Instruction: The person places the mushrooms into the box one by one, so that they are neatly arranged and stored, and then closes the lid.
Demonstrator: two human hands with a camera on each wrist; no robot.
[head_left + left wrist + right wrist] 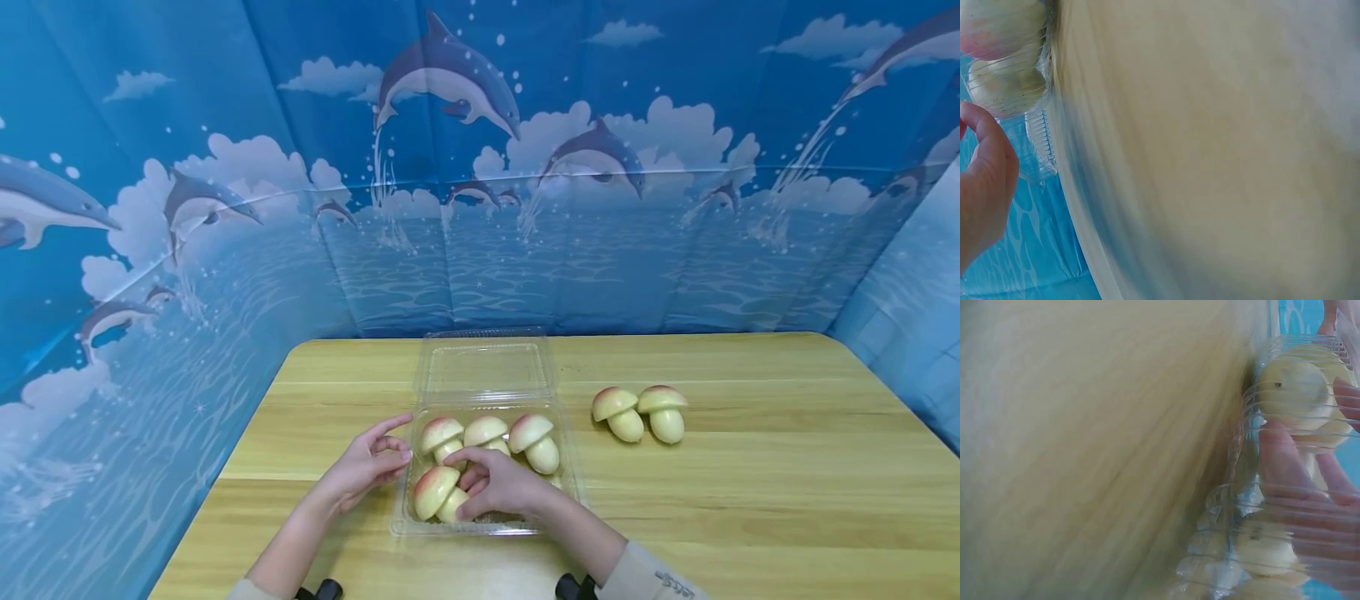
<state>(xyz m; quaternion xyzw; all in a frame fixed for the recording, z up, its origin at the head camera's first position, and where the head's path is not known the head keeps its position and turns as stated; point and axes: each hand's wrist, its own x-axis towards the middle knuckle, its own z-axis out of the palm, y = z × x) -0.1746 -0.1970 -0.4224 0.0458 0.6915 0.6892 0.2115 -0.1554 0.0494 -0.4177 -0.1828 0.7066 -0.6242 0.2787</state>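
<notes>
A clear plastic clamshell box [401, 527] lies with its lid folded back, holding several mushroom-shaped pieces with cream stems and pink-tinged caps. My right hand [498, 483] reaches into its front half and grips the front left mushroom-shaped piece [433, 493], thumb at the stem and forefinger on the far side. Through the ribbed wall in the right wrist view, that piece's round stem end [1294, 394] shows between the fingers [1282, 453]. My left hand [363, 467] is at the box's left rim, thumb and forefinger spread along it. Three more pieces [532, 442] form the back row.
Two mushroom-shaped pieces [663, 414] lie side by side on the wooden table [750, 492], right of the box. The transparent lid [486, 371] rests flat behind it. A blue dolphin-print curtain [480, 267] hangs along the table's far edge.
</notes>
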